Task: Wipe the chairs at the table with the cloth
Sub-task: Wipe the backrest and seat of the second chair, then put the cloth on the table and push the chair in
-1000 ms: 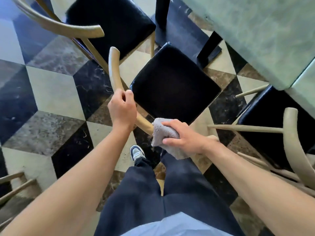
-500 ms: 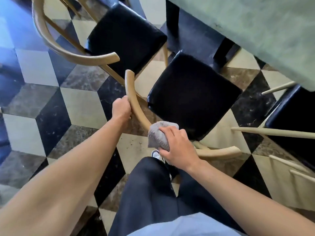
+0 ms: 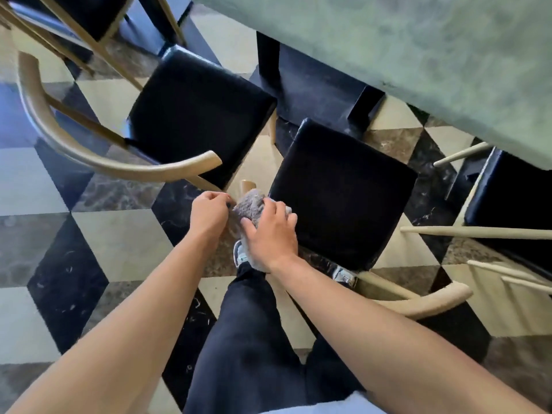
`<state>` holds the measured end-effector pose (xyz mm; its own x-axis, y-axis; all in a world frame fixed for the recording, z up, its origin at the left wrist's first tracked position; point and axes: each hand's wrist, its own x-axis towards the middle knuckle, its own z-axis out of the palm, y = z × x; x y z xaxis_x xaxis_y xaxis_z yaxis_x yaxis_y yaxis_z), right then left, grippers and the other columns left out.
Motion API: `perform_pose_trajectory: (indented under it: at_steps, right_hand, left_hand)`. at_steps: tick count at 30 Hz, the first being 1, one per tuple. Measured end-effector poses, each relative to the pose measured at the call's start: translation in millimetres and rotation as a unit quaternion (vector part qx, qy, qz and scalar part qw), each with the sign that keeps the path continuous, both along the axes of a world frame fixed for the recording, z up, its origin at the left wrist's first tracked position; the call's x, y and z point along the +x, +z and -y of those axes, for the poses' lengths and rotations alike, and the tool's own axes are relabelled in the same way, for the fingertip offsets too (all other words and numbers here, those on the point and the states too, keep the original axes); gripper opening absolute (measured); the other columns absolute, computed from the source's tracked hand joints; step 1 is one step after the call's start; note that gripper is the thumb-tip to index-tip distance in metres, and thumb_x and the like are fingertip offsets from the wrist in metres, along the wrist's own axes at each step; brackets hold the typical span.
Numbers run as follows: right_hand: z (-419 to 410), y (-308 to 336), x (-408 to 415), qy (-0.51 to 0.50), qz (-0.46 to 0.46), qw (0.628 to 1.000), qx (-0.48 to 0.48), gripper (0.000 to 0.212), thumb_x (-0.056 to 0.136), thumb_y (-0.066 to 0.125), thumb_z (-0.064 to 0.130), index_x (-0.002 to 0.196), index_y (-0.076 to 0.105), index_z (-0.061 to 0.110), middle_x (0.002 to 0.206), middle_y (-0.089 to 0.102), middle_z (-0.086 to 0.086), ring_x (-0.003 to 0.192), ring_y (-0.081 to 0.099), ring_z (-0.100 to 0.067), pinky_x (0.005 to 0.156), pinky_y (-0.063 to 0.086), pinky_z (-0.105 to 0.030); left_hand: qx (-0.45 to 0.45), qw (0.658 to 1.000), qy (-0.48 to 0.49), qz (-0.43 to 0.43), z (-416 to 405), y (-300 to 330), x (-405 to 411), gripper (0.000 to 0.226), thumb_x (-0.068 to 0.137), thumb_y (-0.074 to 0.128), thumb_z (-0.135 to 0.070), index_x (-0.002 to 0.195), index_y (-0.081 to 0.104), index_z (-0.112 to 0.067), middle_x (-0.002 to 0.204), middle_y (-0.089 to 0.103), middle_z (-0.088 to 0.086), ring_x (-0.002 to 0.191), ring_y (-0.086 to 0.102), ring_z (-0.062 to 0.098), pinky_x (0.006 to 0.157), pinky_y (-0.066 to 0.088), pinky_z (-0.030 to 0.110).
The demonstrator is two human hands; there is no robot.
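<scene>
Looking straight down from head height at two bare forearms reaching forward over dark trousers.

Right hand (image 3: 270,231) pressing a grey fluffy cloth (image 3: 249,206) onto the upper left end of a curved wooden backrest, fingers (image 3: 286,218) curled and clamped on the cloth. Wooden tip of that backrest (image 3: 248,185) poking out just past the cloth at 12 o'clock from it; other end of the same rail (image 3: 433,298) sweeping out at 4 o'clock, below the right forearm.

Left hand (image 3: 209,212) sitting just at 9 o'clock of the cloth, touching or nearly touching it, fingers bent inward and pinched together near the rail; impossible to tell whether actually gripping the wood or the cloth edge.

Black padded seat (image 3: 343,201) of the chair being wiped lying at 3 o'clock of the hands, tucked toward the counter (image 3: 418,49), a pale green marbled top filling the 1 o'clock corner.

Second chair standing at 11 o'clock, with a black seat (image 3: 200,112) and a long curved wooden armrest (image 3: 89,156) ending just above the left hand.

Third chair (image 3: 507,198) showing partly at the 3 o'clock edge, pale spindles crossing in front of it.

Chequered floor (image 3: 119,240) of cream, black and brown marble tiles spreading underneath. Two grey sneakers peeking out, one (image 3: 240,255) directly under the right wrist, one (image 3: 343,274) at 4 o'clock beneath the seat corner.
</scene>
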<state>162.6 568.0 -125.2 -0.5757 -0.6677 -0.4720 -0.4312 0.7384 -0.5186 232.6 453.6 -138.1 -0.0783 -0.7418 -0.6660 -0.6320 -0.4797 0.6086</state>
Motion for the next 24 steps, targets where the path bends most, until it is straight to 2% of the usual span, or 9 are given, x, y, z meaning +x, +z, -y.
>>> perform_pose_trajectory:
  at_steps: [3, 7, 8, 11, 14, 16, 19, 22, 24]
  right_hand:
    - [40, -1, -6, -0.103, 0.022, 0.994, -0.027, 0.063, 0.098, 0.057, 0.045, 0.147, 0.04, 0.009, 0.146, 0.043, -0.012, 0.13, 0.037, -0.035, 0.112, 0.031, -0.045]
    - [67, 17, -4, -0.166, 0.013, 0.982, -0.088, 0.054, 0.096, 0.061, 0.034, 0.145, 0.047, 0.016, 0.144, 0.046, -0.005, 0.123, 0.044, -0.029, 0.109, 0.04, -0.045]
    - [68, 23, -4, -0.178, 0.025, 0.978, -0.106, 0.053, 0.095, 0.062, 0.033, 0.144, 0.049, 0.018, 0.142, 0.048, -0.003, 0.121, 0.046, -0.026, 0.107, 0.043, -0.044]
    - [72, 48, -9, -0.205, 0.04, 0.964, -0.164, 0.05, 0.089, 0.069, 0.03, 0.136, 0.055, 0.021, 0.131, 0.052, 0.004, 0.117, 0.053, -0.019, 0.103, 0.049, -0.039]
    - [71, 63, -12, -0.213, 0.045, 0.953, -0.212, 0.048, 0.084, 0.076, 0.024, 0.128, 0.059, 0.025, 0.121, 0.054, 0.011, 0.11, 0.056, -0.002, 0.096, 0.048, -0.018]
    - [71, 73, -16, -0.226, 0.048, 0.942, -0.243, 0.049, 0.081, 0.079, 0.02, 0.127, 0.06, 0.023, 0.119, 0.053, 0.012, 0.108, 0.054, 0.007, 0.09, 0.043, -0.005]
    - [68, 82, -24, -0.238, 0.067, 0.929, -0.274, 0.057, 0.078, 0.079, 0.012, 0.131, 0.059, 0.018, 0.123, 0.05, 0.007, 0.111, 0.054, 0.004, 0.094, 0.044, -0.006]
    - [54, 95, -45, -0.314, 0.144, 0.875, -0.339, 0.058, 0.073, 0.071, 0.016, 0.13, 0.06, 0.024, 0.128, 0.048, 0.005, 0.113, 0.057, 0.002, 0.092, 0.049, -0.013]
    - [48, 98, -64, -0.423, 0.205, 0.801, -0.372, 0.053, 0.075, 0.069, 0.023, 0.127, 0.061, 0.027, 0.132, 0.052, 0.001, 0.116, 0.058, -0.003, 0.092, 0.05, -0.02]
  left_hand:
    - [0.04, 0.998, -0.055, -0.011, 18, 6, 10, 0.023, 0.09, 0.051, -0.03, 0.104, 0.065, -0.019, 0.089, 0.066, 0.005, 0.07, 0.058, 0.017, 0.054, 0.044, 0.029]
    - [0.136, 0.988, -0.065, -0.043, 47, 23, 20, 0.039, 0.096, 0.053, -0.041, 0.122, 0.059, -0.012, 0.107, 0.066, 0.009, 0.092, 0.066, 0.023, 0.059, 0.054, 0.033]
    - [0.165, 0.983, -0.051, -0.068, 49, 29, 20, 0.04, 0.097, 0.053, -0.041, 0.12, 0.06, -0.01, 0.104, 0.069, 0.011, 0.092, 0.069, 0.026, 0.059, 0.055, 0.033]
    - [0.242, 0.957, -0.04, -0.153, 57, 51, 14, 0.042, 0.097, 0.052, -0.046, 0.109, 0.064, -0.008, 0.081, 0.076, 0.008, 0.074, 0.074, 0.024, 0.059, 0.057, 0.035]
    - [0.289, 0.928, -0.036, -0.234, 58, 67, 3, 0.052, 0.093, 0.054, -0.056, 0.105, 0.074, -0.008, 0.096, 0.076, 0.012, 0.08, 0.073, 0.024, 0.065, 0.057, 0.035]
    - [0.311, 0.909, -0.046, -0.274, 60, 81, -9, 0.046, 0.09, 0.062, -0.053, 0.101, 0.079, -0.012, 0.102, 0.076, 0.011, 0.087, 0.074, 0.022, 0.066, 0.058, 0.032]
    - [0.336, 0.887, -0.064, -0.31, 62, 99, -27, 0.036, 0.085, 0.074, -0.035, 0.108, 0.077, -0.007, 0.112, 0.073, 0.016, 0.101, 0.071, 0.027, 0.079, 0.059, 0.035]
    - [0.327, 0.889, -0.095, -0.306, 59, 119, -53, 0.037, 0.083, 0.071, -0.024, 0.115, 0.071, -0.007, 0.117, 0.07, 0.02, 0.1, 0.069, 0.03, 0.084, 0.057, 0.042]
    - [0.309, 0.897, -0.103, -0.3, 61, 132, -67, 0.042, 0.08, 0.067, -0.021, 0.119, 0.069, -0.007, 0.117, 0.068, 0.022, 0.096, 0.067, 0.029, 0.089, 0.054, 0.044]
